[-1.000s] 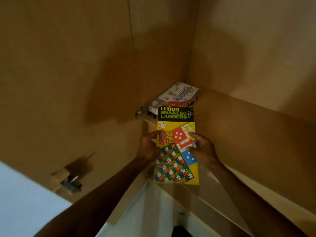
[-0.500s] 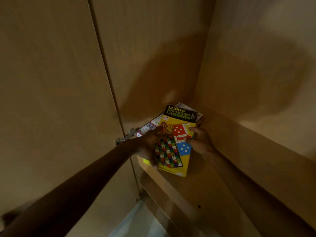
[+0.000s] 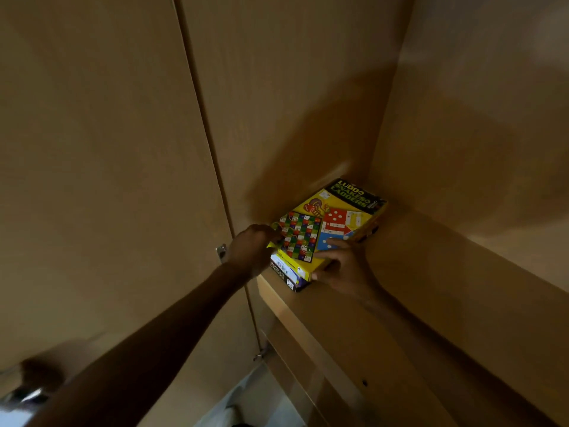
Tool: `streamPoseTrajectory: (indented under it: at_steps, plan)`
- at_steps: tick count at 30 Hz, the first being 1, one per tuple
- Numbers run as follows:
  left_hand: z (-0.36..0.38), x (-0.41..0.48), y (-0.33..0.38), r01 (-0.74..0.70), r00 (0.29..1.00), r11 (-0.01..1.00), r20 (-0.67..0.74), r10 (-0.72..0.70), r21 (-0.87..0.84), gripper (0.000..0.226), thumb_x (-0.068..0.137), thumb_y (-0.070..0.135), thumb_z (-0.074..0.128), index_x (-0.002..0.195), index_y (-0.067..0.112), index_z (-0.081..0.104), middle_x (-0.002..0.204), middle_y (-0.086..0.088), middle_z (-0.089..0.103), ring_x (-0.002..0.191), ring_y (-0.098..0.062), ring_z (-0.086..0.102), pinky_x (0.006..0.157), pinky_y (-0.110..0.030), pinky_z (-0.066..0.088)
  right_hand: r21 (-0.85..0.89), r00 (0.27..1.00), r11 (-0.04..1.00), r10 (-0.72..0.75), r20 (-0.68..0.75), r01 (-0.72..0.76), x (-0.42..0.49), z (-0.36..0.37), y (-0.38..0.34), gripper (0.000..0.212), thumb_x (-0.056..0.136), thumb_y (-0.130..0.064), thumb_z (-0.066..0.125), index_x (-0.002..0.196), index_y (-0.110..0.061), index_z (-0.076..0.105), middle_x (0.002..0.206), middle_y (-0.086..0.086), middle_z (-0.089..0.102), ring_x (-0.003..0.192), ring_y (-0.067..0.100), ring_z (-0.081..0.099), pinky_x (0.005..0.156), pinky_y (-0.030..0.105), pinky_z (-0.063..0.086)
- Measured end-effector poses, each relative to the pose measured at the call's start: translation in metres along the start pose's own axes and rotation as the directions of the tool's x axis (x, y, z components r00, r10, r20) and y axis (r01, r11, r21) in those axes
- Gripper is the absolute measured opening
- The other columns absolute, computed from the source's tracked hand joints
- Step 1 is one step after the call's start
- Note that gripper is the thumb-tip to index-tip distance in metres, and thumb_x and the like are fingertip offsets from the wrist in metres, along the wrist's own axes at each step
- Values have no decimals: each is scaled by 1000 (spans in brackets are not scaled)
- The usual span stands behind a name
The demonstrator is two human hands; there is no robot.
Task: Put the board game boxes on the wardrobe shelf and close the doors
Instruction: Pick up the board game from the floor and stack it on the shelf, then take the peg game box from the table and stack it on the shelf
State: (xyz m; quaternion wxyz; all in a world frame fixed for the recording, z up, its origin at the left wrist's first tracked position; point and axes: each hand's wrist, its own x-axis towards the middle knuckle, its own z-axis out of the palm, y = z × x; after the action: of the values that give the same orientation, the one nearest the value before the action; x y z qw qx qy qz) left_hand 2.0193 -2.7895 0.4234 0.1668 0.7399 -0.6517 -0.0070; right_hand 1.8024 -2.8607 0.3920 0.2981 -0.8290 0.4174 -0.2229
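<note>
The yellow Ludo and Snakes & Ladders box (image 3: 331, 221) lies flat on top of another board game box (image 3: 288, 274), whose dark end with white lettering shows beneath it. Both sit in the far left corner of the wooden wardrobe shelf (image 3: 385, 303). My left hand (image 3: 254, 248) grips the yellow box's left near corner. At its right near corner is my right hand (image 3: 345, 266), with the fingers on the lid and the thumb at the front edge.
An open wardrobe door (image 3: 107, 180) stands at the left with a metal hinge (image 3: 221, 251) by the shelf's end. The wardrobe's back panel (image 3: 292, 103) and right wall (image 3: 492, 118) close in the shelf. A lower shelf edge (image 3: 311, 380) shows below.
Both hands have pushed the yellow box further in and turned it, so it now rests squarely on the lower box in the corner. The view has tilted upward.
</note>
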Motion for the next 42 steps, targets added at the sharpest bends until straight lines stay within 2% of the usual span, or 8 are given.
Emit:
streamPoseTrajectory:
  at_steps: [4, 7, 14, 21, 27, 33, 39, 42]
  plan:
    - [8, -9, -2, 33, 999, 999, 15, -34, 18, 57, 83, 5, 61, 137, 21, 52, 143, -5, 51, 128, -26, 51, 101, -34, 45, 13, 998, 1000, 11, -56, -11, 5, 11, -11, 45, 69, -25, 84, 112, -18, 72, 141, 8, 48, 134, 24, 39, 95, 25, 35]
    - [12, -10, -4, 46, 994, 994, 93, -56, 102, 72, 83, 6, 58, 149, 22, 33, 157, -2, 32, 145, -23, 28, 117, -38, 30, 4, 998, 1000, 25, -63, -25, 10, 17, -14, 47, 69, -27, 83, 114, -18, 71, 142, 9, 48, 134, 26, 40, 98, 37, 46]
    - [16, -15, 0, 87, 985, 995, 148, -93, 52, 82, 82, 2, 58, 152, 25, 22, 162, 2, 17, 149, -22, 16, 119, -46, 22, -6, 998, 999, 34, -44, -34, 12, 19, -11, 46, 71, -28, 81, 114, -21, 70, 141, 8, 48, 133, 30, 35, 102, 42, 42]
    - [30, -64, -4, 233, 969, 912, -1, -248, -338, 55, 90, 19, 60, 142, 23, 44, 142, 0, 53, 132, -17, 46, 108, -34, 39, 145, 976, 988, -20, -218, 52, -22, 31, -5, 30, 79, -13, 73, 109, -17, 70, 127, 3, 54, 123, 18, 48, 97, 32, 48]
    - [42, -166, -15, 405, 835, 549, 52, -548, -731, 32, 92, 12, 59, 124, 16, 61, 102, 8, 70, 95, 2, 64, 83, -18, 53, 365, 995, 929, 87, -42, -65, -78, 70, -33, 30, 80, -15, 69, 109, -22, 68, 108, -8, 67, 89, -1, 63, 72, 22, 52]
    - [40, -315, -37, 512, 646, 319, 112, -755, -798, 23, 91, 13, 63, 111, 23, 66, 98, 4, 73, 96, -13, 68, 91, -37, 55, 364, 970, 927, 3, 242, -94, -144, 144, -89, 33, 83, -19, 72, 115, -18, 66, 100, -4, 69, 86, 3, 64, 73, 11, 49]
    - [-5, -501, -66, 517, 419, 183, 61, -906, -836, 21, 92, 15, 62, 111, 22, 67, 100, 5, 74, 98, -7, 67, 89, -27, 51, 353, 840, 935, -163, 518, -36, -236, 241, -181, 34, 84, -20, 70, 117, -19, 65, 94, -2, 67, 83, 7, 63, 74, 19, 51]
    - [-22, -588, -74, 500, 257, 81, 58, -965, -862, 21, 92, 14, 61, 108, 27, 67, 102, 5, 73, 100, -8, 67, 90, -25, 49, 369, 747, 929, -240, 620, -8, -285, 285, -230, 33, 84, -19, 70, 116, -21, 65, 96, -4, 67, 83, 5, 63, 71, 10, 48]
